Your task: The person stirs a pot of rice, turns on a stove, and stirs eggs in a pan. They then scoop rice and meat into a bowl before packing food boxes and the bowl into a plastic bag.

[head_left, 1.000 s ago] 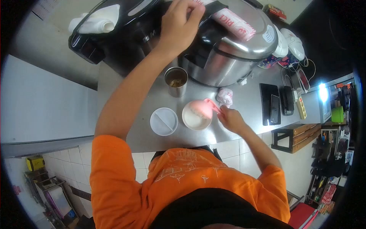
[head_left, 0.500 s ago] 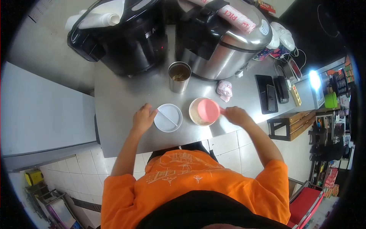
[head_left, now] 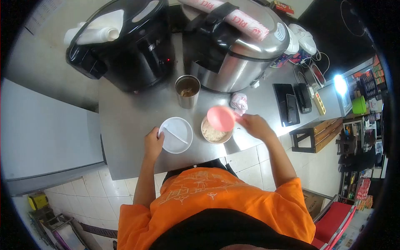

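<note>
mostly, scoop handle [head_left: 238,119] inside right hand [head_left: 254,125]

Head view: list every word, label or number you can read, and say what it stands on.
"RICE": red print on the white sleeve atop the silver cooker.
Too small or blurred to read: shirt print, black cooker panel, shelves.
No text: scoop, lid.

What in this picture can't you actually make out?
Head view throughout.
Steel cup: brownish contents too small to identify.
Label on the silver cooker: cut off by the top edge.
Pink scoop: handle hidden inside the right hand.
Bowl: far rim covered by the pink scoop.
White lid: left edge hidden under the left hand.
</note>
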Demonstrator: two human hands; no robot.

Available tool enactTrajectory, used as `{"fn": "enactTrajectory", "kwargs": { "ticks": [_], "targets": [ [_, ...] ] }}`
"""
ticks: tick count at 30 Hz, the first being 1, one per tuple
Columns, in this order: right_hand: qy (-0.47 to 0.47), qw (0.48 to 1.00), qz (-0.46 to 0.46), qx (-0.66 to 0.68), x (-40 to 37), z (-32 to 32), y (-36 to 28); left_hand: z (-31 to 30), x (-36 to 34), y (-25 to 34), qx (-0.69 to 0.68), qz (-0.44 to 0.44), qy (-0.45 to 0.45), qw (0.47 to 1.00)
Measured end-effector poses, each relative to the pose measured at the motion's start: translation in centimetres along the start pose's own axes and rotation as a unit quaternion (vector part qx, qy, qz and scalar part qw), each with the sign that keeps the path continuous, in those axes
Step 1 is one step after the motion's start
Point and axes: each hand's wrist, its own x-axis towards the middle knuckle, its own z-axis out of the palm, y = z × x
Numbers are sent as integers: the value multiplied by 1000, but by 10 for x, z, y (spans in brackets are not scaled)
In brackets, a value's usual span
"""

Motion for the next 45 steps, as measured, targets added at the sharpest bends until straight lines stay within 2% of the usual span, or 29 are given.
{"fn": "enactTrajectory", "kwargs": {
  "ticks": [2,3,5,6,7,8,9,10,14,16,18,20,21,23,24,25,27,28,32,36,38,40,41,42,43,44,45],
  "targets": [
    [43,973,-14,227,-28,-48,-6,-5,1,25,-25,13,4,1000],
    [16,953,21,301,-41,-75,-8,-2,2,36,-52,25,9,998],
    [72,922,-57,376,-61,-114,-3,11,11,57,-46,48,5,998],
    [111,884,-113,440,-64,-123,13,19,15,67,-43,70,2,997],
    [201,883,-103,412,-67,-135,15,26,21,78,-40,68,1,997],
    [261,862,-56,432,-64,-152,10,34,27,88,-64,70,10,995],
    [355,843,-87,395,-55,-163,7,41,32,94,-87,70,16,994],
    [404,838,-137,339,-48,-177,7,47,35,97,-82,65,13,994],
    [467,836,-139,251,6,-215,34,69,44,94,-65,51,5,997],
    [457,844,-126,249,22,-231,13,74,45,92,-79,49,20,995],
    [446,853,-114,246,46,-239,12,75,43,91,-161,-39,24,986],
    [385,867,-217,231,76,-246,25,70,39,89,-162,-59,17,985],
    [385,866,-218,234,83,-247,26,67,37,88,-166,-73,10,983],
    [342,874,-232,256,92,-248,13,71,32,82,-147,-52,15,988],
    [343,892,-194,222,87,-248,4,75,31,79,-130,-32,19,991],
    [323,885,-210,261,86,-245,2,77,29,83,-130,-28,18,991],
    [321,896,-199,232,87,-242,9,86,27,93,-51,2,2,999],
    [364,882,-222,202,84,-237,14,90,27,98,-51,9,-3,999],
    [455,848,-196,190,36,-222,33,105,33,104,74,65,-61,993],
    [494,837,-155,177,-23,-173,91,111,40,110,164,123,-66,976],
    [533,832,-94,124,-64,-144,113,115,41,109,146,159,-57,975],
    [507,826,-16,246,-108,-104,124,125,43,96,119,194,-43,973],
    [503,829,39,242,-130,-81,133,129,45,91,115,210,-47,970],
    [459,848,157,215,-153,-61,131,133,48,88,111,190,-73,973],
    [482,829,172,226,-170,-25,143,136,50,86,107,170,-101,974],
    [475,840,202,167,-189,12,155,135,55,84,107,162,-140,971],
    [439,833,269,202,-210,53,162,136,61,83,107,157,-180,965]
  ]
}}
